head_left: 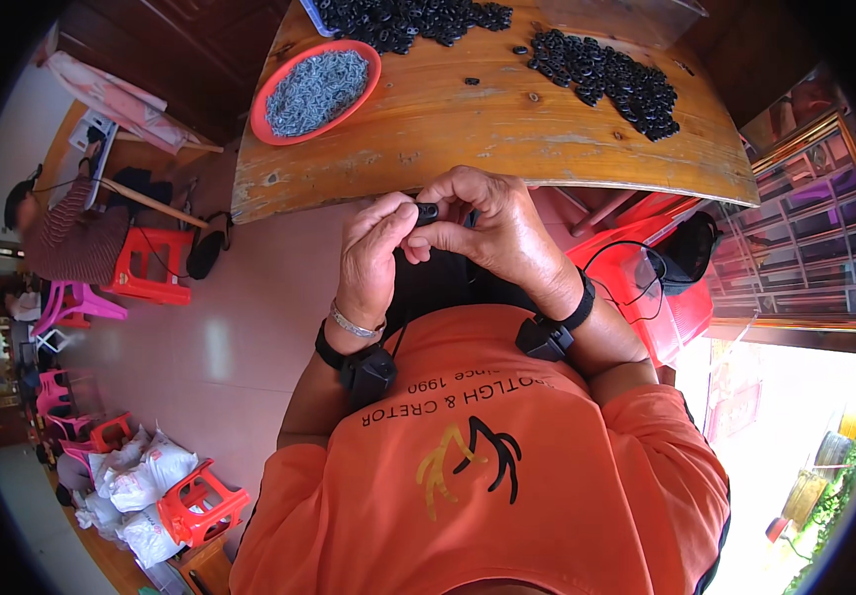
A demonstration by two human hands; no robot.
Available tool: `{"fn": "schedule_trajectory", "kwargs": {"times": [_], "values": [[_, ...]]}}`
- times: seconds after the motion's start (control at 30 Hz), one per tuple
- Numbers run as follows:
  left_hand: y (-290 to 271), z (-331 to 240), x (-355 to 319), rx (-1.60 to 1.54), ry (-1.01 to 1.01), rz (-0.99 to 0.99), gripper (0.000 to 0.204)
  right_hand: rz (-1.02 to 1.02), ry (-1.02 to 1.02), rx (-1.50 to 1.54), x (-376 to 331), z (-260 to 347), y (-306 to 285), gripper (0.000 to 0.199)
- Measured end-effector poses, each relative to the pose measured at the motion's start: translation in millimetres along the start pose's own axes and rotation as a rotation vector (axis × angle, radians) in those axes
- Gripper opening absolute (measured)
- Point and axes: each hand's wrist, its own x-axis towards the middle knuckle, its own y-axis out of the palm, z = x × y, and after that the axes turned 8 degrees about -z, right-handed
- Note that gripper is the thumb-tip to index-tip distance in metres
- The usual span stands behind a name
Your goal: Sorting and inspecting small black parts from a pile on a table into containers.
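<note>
In front of my chest, at the near edge of the table, both hands are close together. My left hand (368,248) pinches a small black oval plastic piece (427,212) between thumb and fingers. My right hand (492,223) is right beside that piece, thumb and fingers curled toward each other; whatever is between its fingertips is too small to make out. Beyond my hands, a red oval bowl (372,83) holds many small silvery metal pieces that look like screws (317,91).
The wooden table (428,149) carries black plastic pieces in a pile (607,79) at right and another heap (403,20) at the back. Red stools (150,266) and white sacks (150,476) stand at left. A seated person (66,233) is further off.
</note>
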Motion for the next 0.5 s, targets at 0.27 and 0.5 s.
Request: {"fn": "schedule_trajectory", "kwargs": {"times": [0.27,0.5], "values": [[-1.1,-1.2,-2.9,-0.004,0.0,0.023,0.031,0.012,0.005,0.074,0.0,3.6,-0.6,0.027],[-2.1,1.1,-1.1,0.011,0.014,0.04,0.034,0.04,-0.06,-0.003,1.7,1.2,-3.0,0.025]]}}
